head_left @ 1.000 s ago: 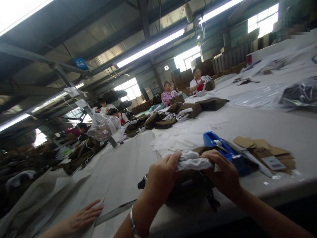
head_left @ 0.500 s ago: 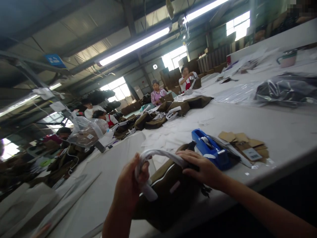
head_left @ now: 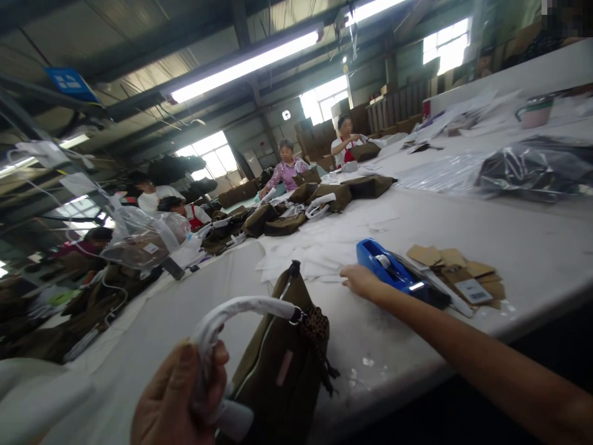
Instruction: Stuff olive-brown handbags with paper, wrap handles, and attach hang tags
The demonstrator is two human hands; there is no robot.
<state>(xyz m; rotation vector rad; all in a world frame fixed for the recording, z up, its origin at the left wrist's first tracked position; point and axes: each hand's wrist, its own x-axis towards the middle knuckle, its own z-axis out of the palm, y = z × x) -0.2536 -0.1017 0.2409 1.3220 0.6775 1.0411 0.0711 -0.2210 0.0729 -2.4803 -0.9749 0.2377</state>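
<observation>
My left hand (head_left: 185, 383) is closed around the white-wrapped handle (head_left: 250, 304) of a dark olive handbag (head_left: 273, 395). The bag stands tilted on the table in front of me, with a pinkish patch on its side. A leopard-print charm (head_left: 315, 327) with dark tassels hangs at the handle's metal ring. My right hand (head_left: 364, 281) is off the bag, beside the blue tape dispenser (head_left: 384, 266). Its curled fingers reach the edge of the loose white sheets (head_left: 306, 253); whether they pinch one is hidden.
Brown cardboard tags (head_left: 463, 272) lie right of the dispenser, near the table edge. Clear plastic bags (head_left: 519, 170) and a mug (head_left: 535, 112) are at the right. More olive bags (head_left: 324, 201) lie further back, where several people work. A clear-wrapped bag (head_left: 143, 244) is at the left.
My right hand has let go of the handle and moved up to the white sheets beside the dispenser. My left hand, still on the handle, has moved left and down, turning the bag.
</observation>
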